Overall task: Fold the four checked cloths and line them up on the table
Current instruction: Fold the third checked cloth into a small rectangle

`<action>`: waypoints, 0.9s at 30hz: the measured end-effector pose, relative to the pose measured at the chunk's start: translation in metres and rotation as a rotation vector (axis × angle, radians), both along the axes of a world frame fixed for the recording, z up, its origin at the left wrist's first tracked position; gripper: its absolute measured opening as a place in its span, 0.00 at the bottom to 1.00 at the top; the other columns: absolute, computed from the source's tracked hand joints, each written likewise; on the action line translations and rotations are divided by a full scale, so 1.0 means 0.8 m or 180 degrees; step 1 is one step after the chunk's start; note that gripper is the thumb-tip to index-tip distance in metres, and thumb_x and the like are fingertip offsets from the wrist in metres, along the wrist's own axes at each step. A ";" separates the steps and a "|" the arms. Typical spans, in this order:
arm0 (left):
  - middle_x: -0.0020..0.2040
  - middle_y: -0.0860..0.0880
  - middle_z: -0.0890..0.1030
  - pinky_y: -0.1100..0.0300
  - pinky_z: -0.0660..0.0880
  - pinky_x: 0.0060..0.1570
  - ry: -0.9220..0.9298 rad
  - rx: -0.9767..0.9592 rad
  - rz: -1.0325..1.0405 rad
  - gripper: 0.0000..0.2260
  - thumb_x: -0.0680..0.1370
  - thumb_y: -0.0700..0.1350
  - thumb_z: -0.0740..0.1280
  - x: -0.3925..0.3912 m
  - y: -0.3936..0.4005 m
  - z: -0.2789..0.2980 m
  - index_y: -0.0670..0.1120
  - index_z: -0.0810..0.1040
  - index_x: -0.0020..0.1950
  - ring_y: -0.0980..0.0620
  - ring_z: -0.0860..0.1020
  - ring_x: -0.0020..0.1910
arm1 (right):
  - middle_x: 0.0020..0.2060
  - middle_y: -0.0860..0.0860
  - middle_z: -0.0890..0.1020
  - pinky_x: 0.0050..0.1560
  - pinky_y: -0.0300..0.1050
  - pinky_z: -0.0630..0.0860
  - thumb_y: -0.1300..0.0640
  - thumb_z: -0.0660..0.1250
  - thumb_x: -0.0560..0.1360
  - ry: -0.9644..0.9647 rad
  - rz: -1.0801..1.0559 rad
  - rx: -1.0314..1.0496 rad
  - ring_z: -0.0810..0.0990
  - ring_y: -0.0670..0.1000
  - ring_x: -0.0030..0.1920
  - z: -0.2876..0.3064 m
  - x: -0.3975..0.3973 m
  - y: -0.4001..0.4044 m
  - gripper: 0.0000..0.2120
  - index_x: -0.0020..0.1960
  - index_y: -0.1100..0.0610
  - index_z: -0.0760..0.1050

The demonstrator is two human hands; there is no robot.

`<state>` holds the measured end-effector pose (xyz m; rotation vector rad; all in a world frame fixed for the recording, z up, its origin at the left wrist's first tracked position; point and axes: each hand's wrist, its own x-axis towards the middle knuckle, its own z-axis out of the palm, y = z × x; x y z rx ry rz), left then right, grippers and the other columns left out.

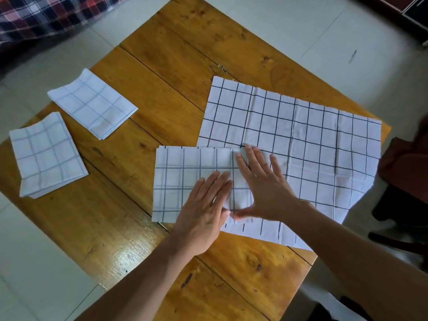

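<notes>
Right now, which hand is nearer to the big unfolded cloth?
Right. The right hand lies at the edge where the unfolded cloth begins, its fingers reaching it; the left hand presses the half-folded cloth, further from it.

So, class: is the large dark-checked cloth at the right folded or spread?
Spread: the dark-checked cloth lies open in one layer on the table.

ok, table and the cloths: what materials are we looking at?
Table: looks like varnished wood planks; grain, knots, seams and a glossy glare show. Cloths, e.g. the unfolded one and a folded one: thin woven fabric, probably cotton, matte; they hold creases and fold flat. Fibre can't be confirmed.
</notes>
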<state>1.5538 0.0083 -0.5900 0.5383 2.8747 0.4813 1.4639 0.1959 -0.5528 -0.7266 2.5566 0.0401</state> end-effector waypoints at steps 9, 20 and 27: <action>0.82 0.46 0.52 0.45 0.56 0.77 0.0019 -0.0020 -0.0005 0.28 0.82 0.53 0.54 0.000 0.000 0.001 0.44 0.56 0.81 0.47 0.48 0.81 | 0.76 0.50 0.28 0.76 0.61 0.34 0.29 0.60 0.72 -0.0163 0.0093 -0.0109 0.25 0.54 0.75 0.006 0.023 0.043 0.49 0.77 0.41 0.31; 0.82 0.46 0.49 0.46 0.53 0.78 -0.0083 -0.0091 -0.0010 0.29 0.83 0.53 0.55 -0.002 0.001 0.003 0.45 0.52 0.81 0.48 0.45 0.81 | 0.77 0.56 0.32 0.76 0.59 0.33 0.31 0.69 0.68 -0.0033 0.0276 -0.0141 0.30 0.57 0.76 0.030 0.030 0.015 0.55 0.79 0.49 0.36; 0.82 0.49 0.49 0.49 0.46 0.79 -0.0231 0.0183 0.0025 0.33 0.82 0.54 0.61 -0.006 0.000 0.009 0.49 0.48 0.82 0.52 0.40 0.80 | 0.78 0.44 0.36 0.78 0.42 0.39 0.41 0.68 0.75 -0.0368 -0.0086 -0.0853 0.32 0.41 0.76 0.008 0.055 -0.013 0.50 0.79 0.50 0.34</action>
